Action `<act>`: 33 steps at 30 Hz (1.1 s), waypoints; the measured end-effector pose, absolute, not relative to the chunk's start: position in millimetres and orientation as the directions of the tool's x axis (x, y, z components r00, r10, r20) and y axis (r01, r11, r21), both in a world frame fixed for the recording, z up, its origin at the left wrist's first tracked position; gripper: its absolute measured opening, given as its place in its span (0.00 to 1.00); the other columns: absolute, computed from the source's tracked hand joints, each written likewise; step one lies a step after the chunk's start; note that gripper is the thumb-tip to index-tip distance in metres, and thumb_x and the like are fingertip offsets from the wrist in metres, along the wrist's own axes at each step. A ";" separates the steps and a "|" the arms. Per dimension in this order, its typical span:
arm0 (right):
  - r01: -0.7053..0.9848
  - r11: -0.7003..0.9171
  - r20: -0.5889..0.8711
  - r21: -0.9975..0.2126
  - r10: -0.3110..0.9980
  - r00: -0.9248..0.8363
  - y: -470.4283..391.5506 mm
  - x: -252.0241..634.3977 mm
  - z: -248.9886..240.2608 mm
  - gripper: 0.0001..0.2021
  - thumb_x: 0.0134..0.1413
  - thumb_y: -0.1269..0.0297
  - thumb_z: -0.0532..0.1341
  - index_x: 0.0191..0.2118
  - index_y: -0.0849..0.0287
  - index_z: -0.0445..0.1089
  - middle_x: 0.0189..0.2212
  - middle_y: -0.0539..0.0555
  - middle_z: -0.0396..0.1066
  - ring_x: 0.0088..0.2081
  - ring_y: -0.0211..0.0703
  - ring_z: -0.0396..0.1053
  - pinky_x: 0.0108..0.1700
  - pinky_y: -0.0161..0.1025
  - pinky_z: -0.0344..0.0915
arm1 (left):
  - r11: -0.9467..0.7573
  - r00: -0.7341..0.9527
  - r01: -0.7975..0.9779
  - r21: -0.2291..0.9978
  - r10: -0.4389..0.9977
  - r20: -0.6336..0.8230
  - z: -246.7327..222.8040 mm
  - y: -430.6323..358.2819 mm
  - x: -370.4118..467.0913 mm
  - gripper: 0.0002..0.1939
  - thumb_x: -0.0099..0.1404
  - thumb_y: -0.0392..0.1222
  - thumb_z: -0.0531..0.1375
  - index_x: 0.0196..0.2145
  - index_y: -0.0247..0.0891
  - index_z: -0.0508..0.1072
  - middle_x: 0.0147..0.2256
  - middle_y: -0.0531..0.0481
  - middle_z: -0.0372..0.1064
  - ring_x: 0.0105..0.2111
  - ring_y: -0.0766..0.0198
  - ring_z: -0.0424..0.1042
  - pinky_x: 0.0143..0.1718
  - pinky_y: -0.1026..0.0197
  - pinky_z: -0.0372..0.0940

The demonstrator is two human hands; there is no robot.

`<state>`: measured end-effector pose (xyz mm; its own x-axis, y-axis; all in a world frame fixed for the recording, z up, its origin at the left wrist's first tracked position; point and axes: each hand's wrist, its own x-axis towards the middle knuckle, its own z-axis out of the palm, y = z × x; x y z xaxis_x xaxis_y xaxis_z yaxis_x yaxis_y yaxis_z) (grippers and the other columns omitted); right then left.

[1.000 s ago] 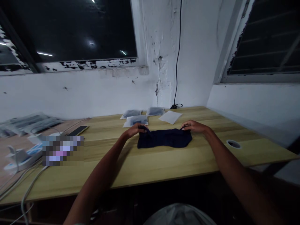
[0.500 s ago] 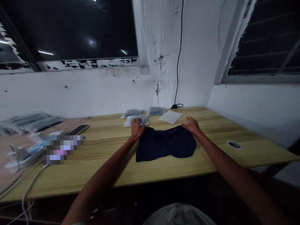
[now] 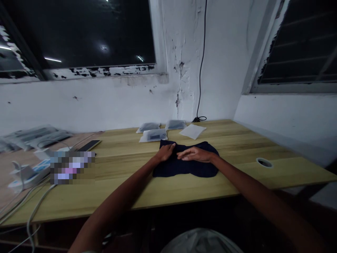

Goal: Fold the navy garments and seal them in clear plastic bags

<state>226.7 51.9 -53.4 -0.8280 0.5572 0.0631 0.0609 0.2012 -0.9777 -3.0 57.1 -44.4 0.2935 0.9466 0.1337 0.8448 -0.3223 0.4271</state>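
Note:
A dark navy cloth piece [image 3: 196, 169] with a curved, narrowed outline lies spread on the wooden table in front of me. My left hand [image 3: 165, 153] rests on its left part, fingers stretched toward the middle of the fabric. Close beside it, my right hand [image 3: 196, 154] is over the cloth's centre, palm turned inward and fingers extended to the left. Nothing shows between the fingers of either hand. Behind the cloth are a filled frosted packet [image 3: 153, 135] and a flat white sheet or pouch [image 3: 193, 131].
Two more frosted packets [image 3: 176, 124] lie near the wall. To the left are a phone [image 3: 89, 145], a power strip [image 3: 28, 177] with cables, and a stack of packaged items [image 3: 37, 137]. A round cable hole [image 3: 264, 162] is at the right. A black cable [image 3: 200, 73] hangs down the wall.
Both hands have moved inward from the cloth's far corners to its middle, the right one travelling farther left. The cloth's near edge has shifted slightly away from me.

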 end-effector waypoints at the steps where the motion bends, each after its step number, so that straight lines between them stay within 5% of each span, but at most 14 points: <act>1: 0.057 0.262 0.124 -0.963 0.622 -0.773 57.3 226.4 -57.8 0.26 0.48 0.52 0.68 0.54 0.53 0.71 0.61 0.58 0.62 0.64 0.51 0.56 0.65 0.50 0.52 | -0.345 0.314 0.832 0.434 0.938 0.144 -47.5 57.3 -2.2 0.28 0.73 0.53 0.39 0.50 0.36 0.72 0.53 0.41 0.70 0.54 0.52 0.69 0.53 0.55 0.61; 5: 0.298 0.459 0.241 -0.837 0.798 -0.553 80.1 236.5 -72.5 0.34 0.50 0.51 0.67 0.62 0.48 0.61 0.69 0.56 0.46 0.68 0.52 0.44 0.66 0.53 0.48 | -0.446 0.428 0.810 0.382 0.893 0.135 -62.1 56.5 2.9 0.30 0.73 0.54 0.41 0.64 0.34 0.56 0.66 0.39 0.50 0.65 0.54 0.51 0.63 0.51 0.50; 9: 0.649 0.490 0.336 -0.582 0.872 -0.357 95.6 253.3 -81.0 0.28 0.50 0.59 0.67 0.57 0.56 0.68 0.66 0.62 0.53 0.67 0.58 0.49 0.66 0.55 0.48 | -0.532 0.534 0.809 0.249 0.843 0.068 -73.2 56.0 4.9 0.32 0.72 0.56 0.43 0.65 0.31 0.53 0.68 0.36 0.40 0.68 0.50 0.40 0.66 0.45 0.42; 12: 0.716 0.481 0.401 -0.506 0.866 -0.299 102.1 264.2 -77.2 0.19 0.49 0.63 0.67 0.49 0.57 0.74 0.58 0.62 0.65 0.60 0.57 0.62 0.61 0.53 0.58 | -0.609 0.598 0.774 0.171 0.793 0.115 -67.3 55.0 2.8 0.30 0.71 0.56 0.47 0.61 0.32 0.60 0.67 0.35 0.43 0.68 0.49 0.42 0.65 0.44 0.42; 15: 0.691 0.443 0.434 -0.571 0.878 -0.204 102.2 279.0 -60.3 0.14 0.47 0.64 0.67 0.42 0.57 0.76 0.48 0.60 0.73 0.52 0.54 0.70 0.56 0.51 0.64 | -0.668 0.625 0.731 0.139 0.737 0.256 -45.1 49.3 -0.2 0.21 0.67 0.55 0.54 0.46 0.35 0.72 0.58 0.36 0.60 0.60 0.49 0.57 0.61 0.48 0.52; 18: 0.558 0.340 0.206 -0.757 0.934 -0.291 92.7 300.6 -37.8 0.12 0.48 0.57 0.66 0.35 0.59 0.75 0.34 0.57 0.77 0.36 0.49 0.75 0.40 0.45 0.72 | -0.680 0.665 0.677 0.282 0.729 0.163 -18.2 38.6 -2.9 0.19 0.61 0.58 0.60 0.32 0.36 0.73 0.37 0.44 0.71 0.41 0.56 0.70 0.46 0.56 0.63; 21: 0.522 0.163 -0.248 -0.837 0.737 -0.629 77.7 318.6 -22.8 0.17 0.42 0.53 0.70 0.34 0.60 0.75 0.31 0.57 0.77 0.29 0.45 0.75 0.32 0.40 0.72 | -0.603 0.742 0.651 0.461 0.634 -0.218 -2.7 29.4 -6.8 0.22 0.49 0.60 0.68 0.26 0.38 0.71 0.25 0.53 0.68 0.27 0.63 0.67 0.31 0.63 0.60; 24: 0.556 0.086 -0.409 -0.827 0.587 -0.699 68.1 322.1 -19.9 0.22 0.35 0.54 0.73 0.38 0.61 0.76 0.32 0.58 0.78 0.30 0.45 0.75 0.33 0.38 0.72 | -0.569 0.716 0.697 0.436 0.572 -0.400 -1.2 29.0 -12.9 0.24 0.38 0.55 0.74 0.26 0.39 0.71 0.24 0.55 0.69 0.25 0.64 0.66 0.28 0.64 0.58; 28: 0.505 0.300 -0.176 -0.809 0.697 -0.695 69.1 315.1 -24.7 0.29 0.31 0.57 0.75 0.45 0.58 0.76 0.42 0.58 0.77 0.43 0.50 0.74 0.46 0.42 0.70 | -0.596 0.685 0.728 0.337 0.637 -0.354 -5.8 39.1 -24.0 0.22 0.37 0.49 0.73 0.29 0.39 0.72 0.30 0.52 0.71 0.29 0.61 0.68 0.30 0.63 0.60; 33: 0.521 0.581 0.005 -0.625 0.671 -0.741 80.3 316.2 -36.4 0.34 0.28 0.59 0.76 0.50 0.48 0.74 0.58 0.53 0.66 0.61 0.56 0.61 0.64 0.53 0.53 | -0.636 0.661 0.749 0.188 0.736 -0.144 -8.8 50.2 -35.7 0.17 0.43 0.37 0.67 0.34 0.39 0.73 0.38 0.47 0.72 0.37 0.57 0.70 0.38 0.61 0.64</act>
<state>316.2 80.3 -36.4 -0.7414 0.6710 0.0049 0.5213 0.5806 -0.6254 -35.7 50.2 -8.8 0.6611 0.7364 -0.1437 0.7488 -0.6356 0.1879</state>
